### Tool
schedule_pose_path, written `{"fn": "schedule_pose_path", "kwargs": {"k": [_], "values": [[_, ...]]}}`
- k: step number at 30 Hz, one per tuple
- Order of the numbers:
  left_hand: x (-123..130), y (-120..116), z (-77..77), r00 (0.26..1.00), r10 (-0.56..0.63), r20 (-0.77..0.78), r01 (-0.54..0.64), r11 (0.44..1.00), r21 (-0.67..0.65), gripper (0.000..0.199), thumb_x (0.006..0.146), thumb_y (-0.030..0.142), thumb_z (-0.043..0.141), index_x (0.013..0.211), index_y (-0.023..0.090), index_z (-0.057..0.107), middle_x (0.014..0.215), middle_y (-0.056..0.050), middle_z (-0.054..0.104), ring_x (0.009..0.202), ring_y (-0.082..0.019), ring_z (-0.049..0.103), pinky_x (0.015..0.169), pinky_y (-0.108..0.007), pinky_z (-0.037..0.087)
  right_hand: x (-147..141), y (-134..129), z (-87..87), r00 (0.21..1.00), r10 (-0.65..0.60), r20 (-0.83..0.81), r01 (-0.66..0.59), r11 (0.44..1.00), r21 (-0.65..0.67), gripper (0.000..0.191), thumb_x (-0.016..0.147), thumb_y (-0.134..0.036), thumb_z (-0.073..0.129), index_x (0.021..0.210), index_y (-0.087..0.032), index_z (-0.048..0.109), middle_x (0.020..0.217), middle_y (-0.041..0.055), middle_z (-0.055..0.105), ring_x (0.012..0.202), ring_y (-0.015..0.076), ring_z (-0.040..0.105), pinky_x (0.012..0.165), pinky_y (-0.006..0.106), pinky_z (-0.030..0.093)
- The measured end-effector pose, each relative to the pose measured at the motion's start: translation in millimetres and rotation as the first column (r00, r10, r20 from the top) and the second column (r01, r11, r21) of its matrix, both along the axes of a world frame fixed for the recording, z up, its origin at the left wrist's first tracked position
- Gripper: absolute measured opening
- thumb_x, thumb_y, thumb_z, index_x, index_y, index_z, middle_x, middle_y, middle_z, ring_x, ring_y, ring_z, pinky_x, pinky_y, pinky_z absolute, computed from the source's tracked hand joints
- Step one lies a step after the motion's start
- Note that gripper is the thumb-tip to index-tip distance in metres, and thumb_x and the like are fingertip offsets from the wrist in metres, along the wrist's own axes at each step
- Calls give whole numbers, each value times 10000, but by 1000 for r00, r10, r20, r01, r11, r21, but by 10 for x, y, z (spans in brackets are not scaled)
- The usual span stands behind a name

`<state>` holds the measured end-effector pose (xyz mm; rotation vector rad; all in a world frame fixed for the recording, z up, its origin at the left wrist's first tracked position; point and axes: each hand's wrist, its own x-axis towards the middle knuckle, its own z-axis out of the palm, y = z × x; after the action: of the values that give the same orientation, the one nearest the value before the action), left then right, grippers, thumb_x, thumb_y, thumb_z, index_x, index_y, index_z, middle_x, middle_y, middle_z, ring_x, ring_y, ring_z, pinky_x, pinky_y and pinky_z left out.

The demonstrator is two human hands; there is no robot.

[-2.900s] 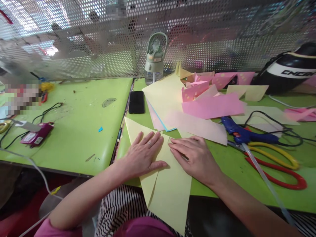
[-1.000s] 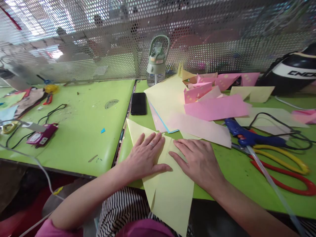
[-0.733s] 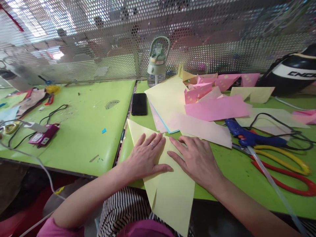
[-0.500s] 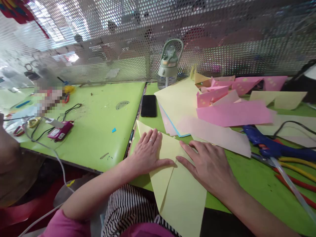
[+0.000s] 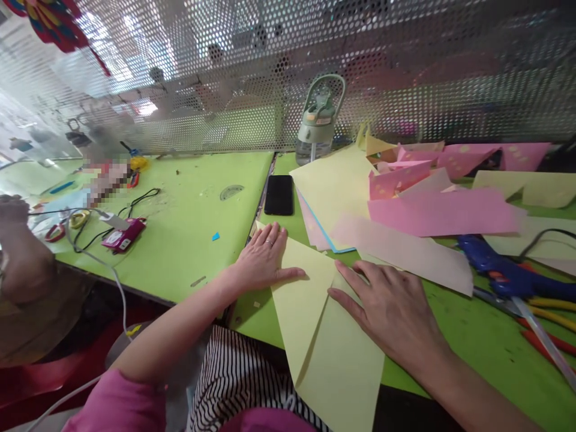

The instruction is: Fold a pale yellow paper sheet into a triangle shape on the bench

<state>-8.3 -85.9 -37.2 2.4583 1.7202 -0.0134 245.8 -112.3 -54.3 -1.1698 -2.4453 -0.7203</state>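
Note:
A pale yellow sheet of paper (image 5: 301, 318) lies in front of me, one side folded over as a flap. Its lower end hangs past the table edge over my lap. My left hand (image 5: 264, 259) rests flat on the flap's left part, fingers stretched and thumb spread to the right, covering the left corner. My right hand (image 5: 389, 303) touches the paper at the upper end of the flap's slanting edge, with thumb and forefinger apart. Nothing is gripped in either hand.
Behind the paper are a black phone (image 5: 278, 195), a water bottle (image 5: 316, 123) and stacked yellow sheets (image 5: 333, 186). Pink paper pieces (image 5: 441, 210) and a blue glue gun (image 5: 499, 264) lie right. On the left are a magenta device (image 5: 123, 235), cables and another person's arm (image 5: 29, 264).
My left hand has slid left and up across the paper, its thumb drawing away from the flap's edge. My right hand stays by the fold. The view has shifted slightly.

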Motion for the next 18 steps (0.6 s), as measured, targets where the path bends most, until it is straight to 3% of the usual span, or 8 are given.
{"fn": "schedule_pose_path", "kwargs": {"k": [4, 10, 15, 18], "values": [[-70, 69, -16, 996, 92, -6, -92, 996, 18, 1213, 784, 914, 194, 1553, -23, 197, 1625, -288, 157, 1531, -383, 120, 1241, -523, 119, 2, -13, 6, 1000, -8, -4, 8, 1000, -9, 522, 1021, -503, 383, 1180, -142, 725, 991, 133, 727, 838, 271, 605, 726, 391, 348], [-193, 171, -58, 989, 142, -47, -138, 988, 67, 1149, 802, 899, 208, 1583, 57, 157, 1632, -256, 185, 1528, -406, 116, 1201, -659, 52, -3, -21, 1, 1000, -15, -9, 15, 1000, -28, 522, 1014, -510, 399, 1177, -136, 725, 1000, 139, 725, 831, 275, 609, 715, 397, 352], [-171, 143, -64, 995, -49, -90, 56, 995, 85, 911, 935, 755, 177, 1561, 101, 275, 1645, -158, 220, 1534, -282, 188, 1247, -467, 153, -16, -18, 6, 1000, -13, -23, 12, 1000, -27, 527, 1013, -512, 395, 1168, -133, 727, 1000, 131, 720, 840, 281, 607, 718, 400, 356], [-155, 71, -67, 988, -105, -112, 114, 991, 75, 782, 1003, 642, 199, 1549, 93, 305, 1642, -141, 240, 1527, -240, 222, 1249, -390, 178, -24, -11, 7, 1000, -15, -25, 15, 1000, -26, 542, 1015, -520, 379, 1169, -132, 724, 996, 132, 715, 824, 280, 597, 707, 400, 346]]}}
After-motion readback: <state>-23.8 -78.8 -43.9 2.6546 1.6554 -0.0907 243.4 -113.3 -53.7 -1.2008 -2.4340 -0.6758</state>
